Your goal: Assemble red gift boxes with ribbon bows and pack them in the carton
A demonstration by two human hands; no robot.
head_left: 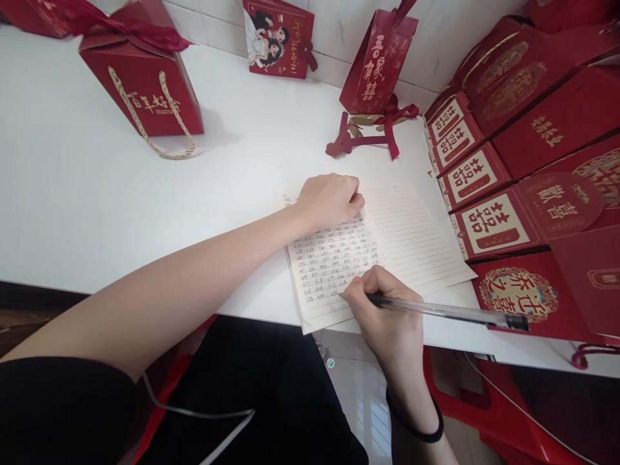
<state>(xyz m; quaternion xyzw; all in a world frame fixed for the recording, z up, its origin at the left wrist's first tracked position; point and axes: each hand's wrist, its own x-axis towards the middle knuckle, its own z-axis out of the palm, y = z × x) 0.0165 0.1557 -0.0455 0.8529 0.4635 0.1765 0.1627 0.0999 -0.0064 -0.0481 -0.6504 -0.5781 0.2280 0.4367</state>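
Note:
A lined notebook (416, 232) lies open on the white table, its left page filled with rows of handwritten three-digit numbers. My right hand (387, 310) grips a clear-barrelled pen (450, 311), its tip touching the lower part of that page, at the last row of numbers. The pen's black end points to the right. Across the top of the same page rests my left hand (332, 200), its fingers curled into a loose fist. Whether anything is inside those curled fingers is hidden. My left forearm covers part of the page's left edge.
Red gift boxes (526, 139) are stacked along the right. A red bag with rope handles (145, 90) stands at the back left; a card with a cartoon couple (278, 39) and a red box (378, 64) lean near the tiled wall. Ribbons (368, 135) lie beyond the notebook.

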